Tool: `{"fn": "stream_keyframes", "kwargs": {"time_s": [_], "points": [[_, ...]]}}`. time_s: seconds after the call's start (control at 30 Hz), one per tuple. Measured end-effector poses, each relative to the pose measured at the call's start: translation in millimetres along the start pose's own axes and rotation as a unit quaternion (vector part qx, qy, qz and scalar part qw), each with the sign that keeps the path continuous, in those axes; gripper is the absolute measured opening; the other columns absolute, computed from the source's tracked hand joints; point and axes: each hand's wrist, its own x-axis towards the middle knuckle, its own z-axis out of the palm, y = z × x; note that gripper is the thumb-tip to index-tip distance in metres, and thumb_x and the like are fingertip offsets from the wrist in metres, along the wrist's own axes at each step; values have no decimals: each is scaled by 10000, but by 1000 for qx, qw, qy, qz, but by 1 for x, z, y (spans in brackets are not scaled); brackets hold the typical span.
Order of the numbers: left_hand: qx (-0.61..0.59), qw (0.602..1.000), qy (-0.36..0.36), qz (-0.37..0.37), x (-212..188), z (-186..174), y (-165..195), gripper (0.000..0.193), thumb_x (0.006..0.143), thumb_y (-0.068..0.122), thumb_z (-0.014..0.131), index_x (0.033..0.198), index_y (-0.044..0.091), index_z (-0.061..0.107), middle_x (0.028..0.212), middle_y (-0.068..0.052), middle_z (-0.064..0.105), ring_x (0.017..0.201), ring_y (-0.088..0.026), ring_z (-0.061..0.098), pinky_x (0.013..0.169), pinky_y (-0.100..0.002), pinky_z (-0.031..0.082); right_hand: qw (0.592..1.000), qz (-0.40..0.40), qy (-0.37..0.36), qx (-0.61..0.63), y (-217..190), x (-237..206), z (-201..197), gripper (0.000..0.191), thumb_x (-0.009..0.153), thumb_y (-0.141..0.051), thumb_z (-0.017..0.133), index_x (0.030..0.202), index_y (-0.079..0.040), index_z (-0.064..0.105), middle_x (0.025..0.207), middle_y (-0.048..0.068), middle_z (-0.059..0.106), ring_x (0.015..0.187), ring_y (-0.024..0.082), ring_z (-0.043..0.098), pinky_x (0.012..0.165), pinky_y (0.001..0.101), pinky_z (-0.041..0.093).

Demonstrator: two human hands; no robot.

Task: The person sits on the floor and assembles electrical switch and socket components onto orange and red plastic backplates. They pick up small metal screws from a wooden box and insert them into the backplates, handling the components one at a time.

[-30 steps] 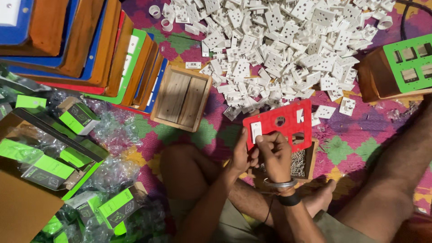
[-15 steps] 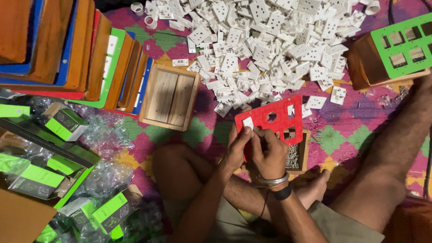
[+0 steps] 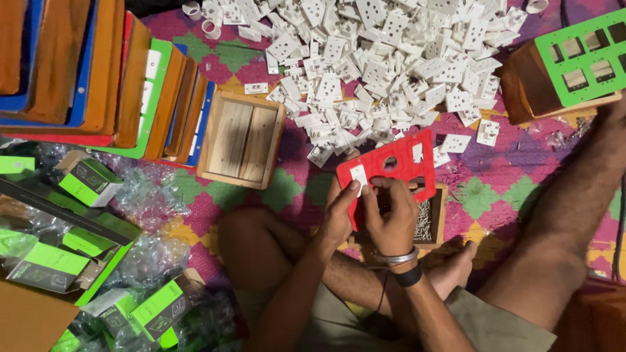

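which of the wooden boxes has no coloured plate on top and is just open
The shallow wooden box lying left of the white socket pile. Its bare plank bottom shows, while the box at top right carries a green plate.

The fingers (image 3: 385, 199) hide the red plate's (image 3: 391, 163) lower edge, and the green board (image 3: 583, 49) is cut off at right

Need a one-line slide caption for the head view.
Both hands hold a red panel beside a pile of white parts.

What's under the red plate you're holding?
Under the red plate sits a small wooden box of metal screws. Only its right part shows; the plate, the left hand and the right hand cover the rest.
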Motion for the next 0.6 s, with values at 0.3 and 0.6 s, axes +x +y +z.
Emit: {"fn": "stream_keyframes", "kwargs": {"time_s": [0.3,0.6], "points": [[-18,998,59,7,3,-7,-7,462,1079,174,575,1492,-2,464,1385,-143,600,1264,-251,582,1102,-418,464,999,-22,-20,27,22,-6,-10,97,931,-57,742,1007,0,724,882,144,700,770,288,689,688,356,527],[-168,982,87,4,17,-30,21,432,1022,184,629,1414,60,495,1422,-116,587,1339,-327,574,1145,-599,476,945,42,-177,-272,85,-27,-67,266,814,-156,717,1074,-99,724,972,176,717,824,418,688,693,502,543]]}}
